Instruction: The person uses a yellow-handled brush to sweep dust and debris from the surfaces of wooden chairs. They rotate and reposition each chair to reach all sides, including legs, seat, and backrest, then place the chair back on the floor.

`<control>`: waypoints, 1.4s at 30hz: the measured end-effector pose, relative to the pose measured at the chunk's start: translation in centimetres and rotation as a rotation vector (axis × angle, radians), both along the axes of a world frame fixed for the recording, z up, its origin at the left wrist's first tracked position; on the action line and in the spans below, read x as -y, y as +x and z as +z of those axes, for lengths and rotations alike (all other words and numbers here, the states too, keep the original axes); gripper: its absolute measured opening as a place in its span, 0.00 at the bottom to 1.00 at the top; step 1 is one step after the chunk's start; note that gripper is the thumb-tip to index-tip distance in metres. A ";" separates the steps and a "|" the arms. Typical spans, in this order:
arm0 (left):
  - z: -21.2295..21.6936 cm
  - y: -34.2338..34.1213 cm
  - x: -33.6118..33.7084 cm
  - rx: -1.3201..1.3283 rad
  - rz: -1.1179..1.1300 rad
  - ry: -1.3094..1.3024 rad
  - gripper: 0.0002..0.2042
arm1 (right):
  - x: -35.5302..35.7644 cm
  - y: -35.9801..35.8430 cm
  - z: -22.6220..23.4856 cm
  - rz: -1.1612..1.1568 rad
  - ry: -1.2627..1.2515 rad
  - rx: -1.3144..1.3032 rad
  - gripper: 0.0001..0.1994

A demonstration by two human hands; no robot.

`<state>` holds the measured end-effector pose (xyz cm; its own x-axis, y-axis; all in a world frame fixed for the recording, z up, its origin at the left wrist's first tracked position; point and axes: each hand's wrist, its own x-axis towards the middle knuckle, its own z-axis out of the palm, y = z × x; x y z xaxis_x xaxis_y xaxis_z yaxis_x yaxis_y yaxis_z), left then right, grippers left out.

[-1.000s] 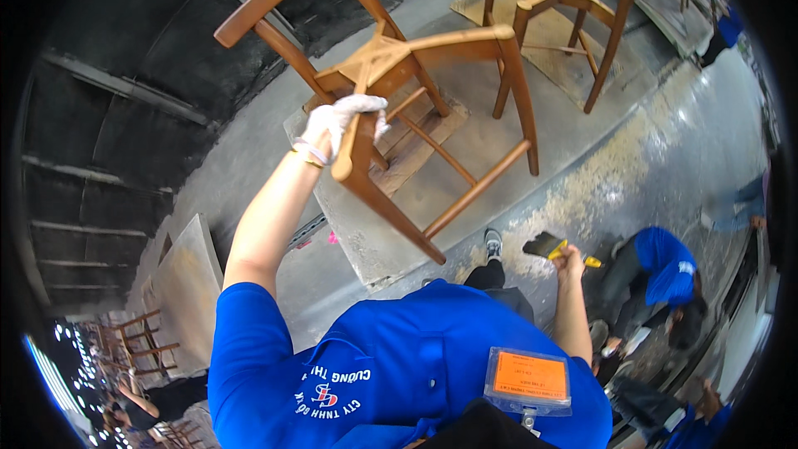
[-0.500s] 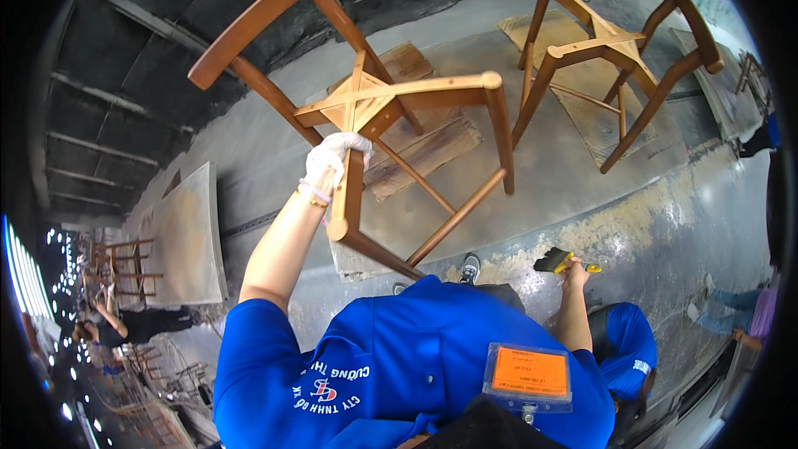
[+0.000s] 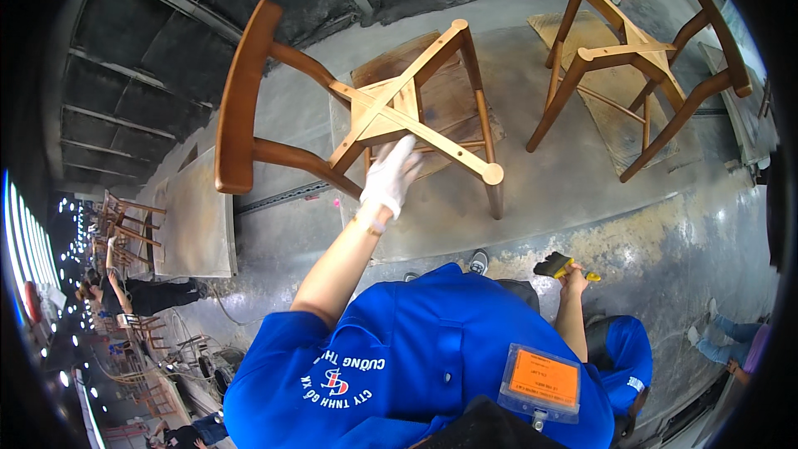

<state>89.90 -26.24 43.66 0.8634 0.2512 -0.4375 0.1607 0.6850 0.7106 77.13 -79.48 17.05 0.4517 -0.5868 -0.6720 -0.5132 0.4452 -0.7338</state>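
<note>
A brown wooden chair frame [image 3: 366, 120] without a seat stands in front of me, its curved backrest to the left and pale cross-braced wood at seat height. My left hand [image 3: 392, 173], in a white glove, is beside the near seat rail with fingers stretched out and slightly apart. Whether the fingertips touch the wood I cannot tell. Low on the right, my bare right hand [image 3: 573, 278] is closed around the yellow handle of a wide brush [image 3: 553, 264], whose dark bristles point left.
A second similar chair frame [image 3: 640, 54] stands at the far right on a stained board [image 3: 615, 116]. Dark panelled walls [image 3: 166, 25] rise at the back left. A large flat panel [image 3: 195, 229] lies left. Other people [image 3: 137, 287] work at both sides; one in blue [image 3: 628, 357] is close at right.
The near chair frame has turned, its backrest swinging down and left. My left hand has let go of the seat rail and shifted right. The brush stays in my right hand.
</note>
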 end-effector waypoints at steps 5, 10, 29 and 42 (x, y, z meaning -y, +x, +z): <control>1.8 -7.1 -7.3 -0.270 0.528 0.752 0.27 | -0.9 -0.7 -2.5 -0.073 0.036 0.060 0.07; 7.3 -4.0 -11.8 0.382 0.368 0.816 0.18 | -5.0 -1.2 -2.8 -0.095 0.079 0.103 0.08; 15.3 6.3 -14.9 0.391 0.376 0.590 0.12 | -21.3 7.5 15.8 -0.230 0.412 0.959 0.11; 13.8 15.3 -21.0 0.368 0.272 0.689 0.09 | -27.8 13.5 18.7 -0.104 0.290 1.206 0.07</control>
